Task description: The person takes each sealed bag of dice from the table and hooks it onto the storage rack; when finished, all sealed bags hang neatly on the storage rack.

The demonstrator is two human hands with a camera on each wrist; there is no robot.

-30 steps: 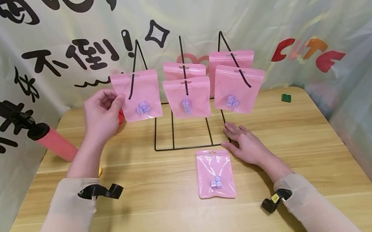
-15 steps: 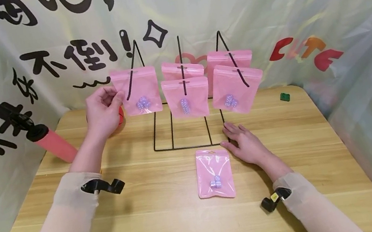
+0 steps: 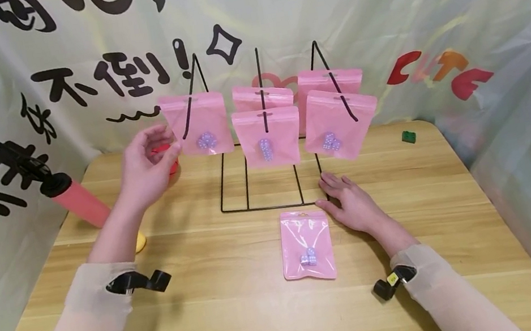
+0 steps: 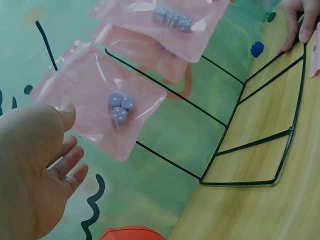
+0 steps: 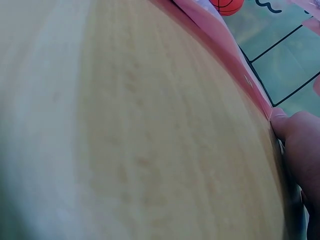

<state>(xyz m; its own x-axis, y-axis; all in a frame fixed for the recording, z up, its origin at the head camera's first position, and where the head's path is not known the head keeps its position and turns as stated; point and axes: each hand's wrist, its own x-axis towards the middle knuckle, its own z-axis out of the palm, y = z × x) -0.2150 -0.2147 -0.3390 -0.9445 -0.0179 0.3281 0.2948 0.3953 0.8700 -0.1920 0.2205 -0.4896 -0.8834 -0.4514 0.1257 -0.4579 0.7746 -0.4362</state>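
My left hand (image 3: 145, 169) is beside a pink zip bag (image 3: 209, 116) that hangs on the left hook of a black wire display rack (image 3: 272, 207). In the left wrist view, its thumb and fingers stand apart, with nothing pinched between them, and purple dice (image 4: 120, 107) show through the bag. More pink bags hang on the centre hook, the front one (image 3: 267, 128) facing me, and on the right hook, where the front bag (image 3: 341, 120) tilts. My right hand (image 3: 351, 204) rests by the rack's front right corner, fingers extended. Just before the rack, another pink bag (image 3: 301, 231) with dice lies flat.
A pink cylinder with a black top (image 3: 80, 201) leans at the left. Behind my left hand a red ball (image 3: 174, 166) partly shows, and a yellow object (image 3: 140, 241) sits near the forearm. A small green brick (image 3: 408, 136) lies back right. A printed cloth hangs behind.
My left hand's fingers have parted from the left bag, which they were pinching before. That bag now hangs slightly higher and further back on its hook. My right hand has stayed put.
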